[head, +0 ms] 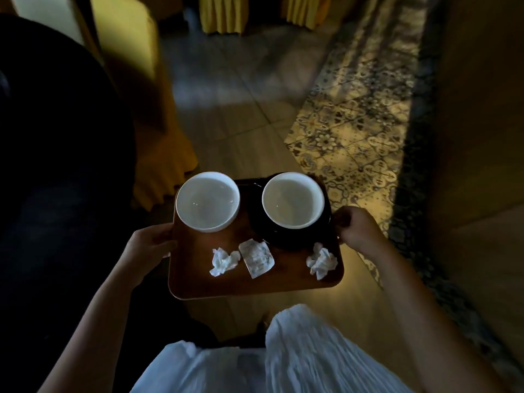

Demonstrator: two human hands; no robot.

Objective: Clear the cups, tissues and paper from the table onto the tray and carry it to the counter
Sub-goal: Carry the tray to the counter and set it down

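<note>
While the left hand (150, 245) and right hand (355, 228) grip the stiff tray (255, 282) by opposite edges, its fragile cups (207, 201) could slide and the light tissues (224, 260) blow off.

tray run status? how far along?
Done: both cups, two tissues and the paper sit on the tray. In hand: left hand and right hand carry it over floor. Left: reaching the counter, not in view.

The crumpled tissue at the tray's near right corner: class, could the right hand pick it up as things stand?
Probably not without letting go. The right hand grips the tray edge, as does the left hand, carrying it above the floor. Nothing covers the tissue, but releasing could tip the tray.
</note>
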